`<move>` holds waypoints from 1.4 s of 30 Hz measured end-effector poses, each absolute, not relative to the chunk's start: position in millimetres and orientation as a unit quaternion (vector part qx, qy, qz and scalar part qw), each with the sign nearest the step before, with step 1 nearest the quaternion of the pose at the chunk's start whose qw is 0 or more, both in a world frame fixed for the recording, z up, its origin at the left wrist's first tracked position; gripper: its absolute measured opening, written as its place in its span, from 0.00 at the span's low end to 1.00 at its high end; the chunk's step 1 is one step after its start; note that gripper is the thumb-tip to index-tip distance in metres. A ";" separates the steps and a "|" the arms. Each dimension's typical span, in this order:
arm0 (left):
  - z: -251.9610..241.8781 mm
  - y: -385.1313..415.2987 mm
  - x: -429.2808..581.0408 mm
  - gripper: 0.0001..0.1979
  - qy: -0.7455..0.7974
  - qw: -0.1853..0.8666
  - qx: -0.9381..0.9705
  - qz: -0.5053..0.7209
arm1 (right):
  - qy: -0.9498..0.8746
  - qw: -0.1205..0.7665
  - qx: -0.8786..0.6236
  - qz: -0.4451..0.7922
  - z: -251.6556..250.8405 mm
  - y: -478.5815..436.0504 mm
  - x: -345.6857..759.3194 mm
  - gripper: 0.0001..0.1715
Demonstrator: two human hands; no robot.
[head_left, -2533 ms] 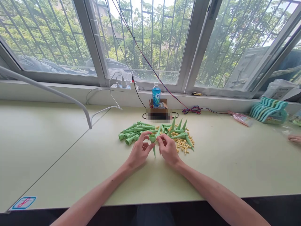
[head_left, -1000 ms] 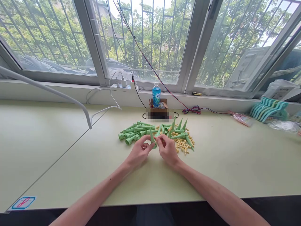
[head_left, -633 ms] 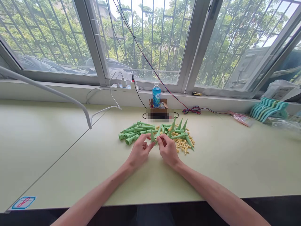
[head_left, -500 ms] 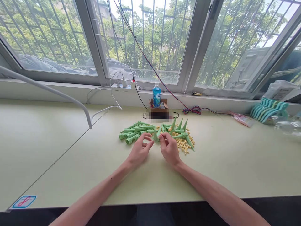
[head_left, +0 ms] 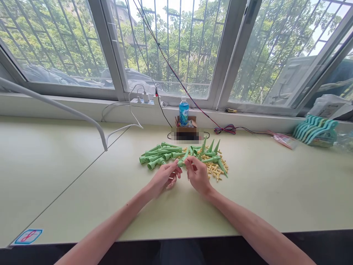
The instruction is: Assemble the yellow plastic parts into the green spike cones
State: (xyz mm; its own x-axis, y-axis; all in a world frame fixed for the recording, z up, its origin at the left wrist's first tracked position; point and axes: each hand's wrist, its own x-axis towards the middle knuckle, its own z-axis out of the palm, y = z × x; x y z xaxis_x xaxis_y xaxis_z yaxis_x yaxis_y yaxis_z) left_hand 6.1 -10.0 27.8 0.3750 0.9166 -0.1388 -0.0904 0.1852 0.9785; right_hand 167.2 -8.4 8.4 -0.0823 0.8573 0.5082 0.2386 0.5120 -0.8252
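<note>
I see two bare hands close together over the counter (head_left: 110,198), past the middle of its front edge. Between their fingertips is one green piece (head_left: 180,163), up off the counter. The right hand (head_left: 197,173) pinches it from its right side, with thumb and finger close together. The left hand (head_left: 166,177) touches its left side with its fingertips, but I can't tell if that grip is tight or loose. The other fingers of the left hand are softly curled.

Just behind the hands is a big heap. On the side toward the counter's left edge, long green cones (head_left: 153,154) lie on their sides. Toward the right edge, some green spikes (head_left: 210,146) point up. Lots of little yellow bits (head_left: 215,171) are spread around them, and some are partly hidden by the right hand.

Nearer the back edge, a blue bottle (head_left: 184,112) stands up at a small brown box (head_left: 182,129). To its right is a bunch of red and blue wires (head_left: 226,129). Blue-green hangers (head_left: 314,130) sit near the back right corner. A sticker (head_left: 28,236) with a blue border is at the front edge, toward the left.
</note>
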 end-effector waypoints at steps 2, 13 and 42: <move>29.1 -10.7 6.0 0.24 0.402 0.655 0.514 0.381 | -0.676 0.547 -0.403 0.286 8.9 -8.3 167.2 0.17; 30.9 -13.2 5.6 0.17 0.425 0.590 0.566 0.388 | -0.677 0.549 -0.405 0.276 11.5 -8.1 166.6 0.15; 16.3 -13.8 8.0 0.08 0.413 0.253 0.738 0.469 | -0.669 0.543 -0.412 0.296 7.6 -7.4 164.8 0.16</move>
